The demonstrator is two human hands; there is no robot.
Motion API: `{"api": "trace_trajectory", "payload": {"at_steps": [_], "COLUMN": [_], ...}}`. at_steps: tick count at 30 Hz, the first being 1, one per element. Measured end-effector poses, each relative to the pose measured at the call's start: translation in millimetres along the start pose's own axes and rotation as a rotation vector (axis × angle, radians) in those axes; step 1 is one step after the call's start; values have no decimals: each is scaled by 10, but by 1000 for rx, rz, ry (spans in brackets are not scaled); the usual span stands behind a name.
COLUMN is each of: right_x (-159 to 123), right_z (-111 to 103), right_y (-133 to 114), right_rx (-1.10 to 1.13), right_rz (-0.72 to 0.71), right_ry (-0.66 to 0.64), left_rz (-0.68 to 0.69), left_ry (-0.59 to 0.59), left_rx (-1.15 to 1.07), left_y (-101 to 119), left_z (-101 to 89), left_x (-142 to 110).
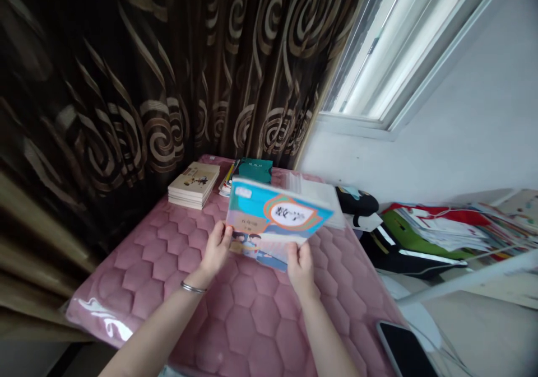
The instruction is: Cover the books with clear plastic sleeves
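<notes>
A blue textbook [252, 206] with an orange-edged white title oval is held up above the pink quilted tabletop [252, 315], tilted toward me. My left hand [218, 246] grips its lower left corner, thumb on the cover. Along the lower edge, right of the middle, my right hand [301, 264] pinches it with the thumb in front. The fingers behind the book are hidden. Behind it lie a stack of beige books [194, 182] and, beside that, a pile topped by a teal book [254, 170]. Partly covered by the textbook are clear plastic sleeves [319, 189].
A phone [406, 350] lies at the table's right front edge. Beyond the right edge are a black bag [357, 200], a green and black bag [403, 237] and heaped papers [445, 228]. A patterned curtain [202, 74] hangs at the back, next to a window [378, 57].
</notes>
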State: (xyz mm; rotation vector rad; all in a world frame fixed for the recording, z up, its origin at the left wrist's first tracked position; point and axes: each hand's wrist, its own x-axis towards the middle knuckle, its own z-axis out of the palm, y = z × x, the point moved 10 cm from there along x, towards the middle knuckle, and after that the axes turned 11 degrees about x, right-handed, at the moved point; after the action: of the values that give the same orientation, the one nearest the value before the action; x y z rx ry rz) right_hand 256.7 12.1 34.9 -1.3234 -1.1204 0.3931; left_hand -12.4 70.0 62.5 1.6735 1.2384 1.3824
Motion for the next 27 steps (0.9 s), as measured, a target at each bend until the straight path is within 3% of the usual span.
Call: {"api": "trace_trajectory", "payload": {"at_steps": [4,12,15,18,22,27], "right_x": [-60,-75,-58,27,188,301], "right_z": [135,224,207,200,236,181], "right_y": [79,138,106,9,-180,-269], "right_rx": [52,160,142,117,133,127], "right_rz": [47,77,89,65,-9,-1], "right_ry": [-85,-102,-105,-114,-137,-115], "left_rz": [-16,-84,-91,-33,55,132], "left_ry": [-19,-129,-122,-103,-54,-21], "left_rx": [53,-70,-66,-49,-89,-23], "left_y": [-211,-572,-617,-477,-114,183], "left_z": [29,239,237,178,49,-60], "left_x": [-109,-162,-131,-8,187,221]}}
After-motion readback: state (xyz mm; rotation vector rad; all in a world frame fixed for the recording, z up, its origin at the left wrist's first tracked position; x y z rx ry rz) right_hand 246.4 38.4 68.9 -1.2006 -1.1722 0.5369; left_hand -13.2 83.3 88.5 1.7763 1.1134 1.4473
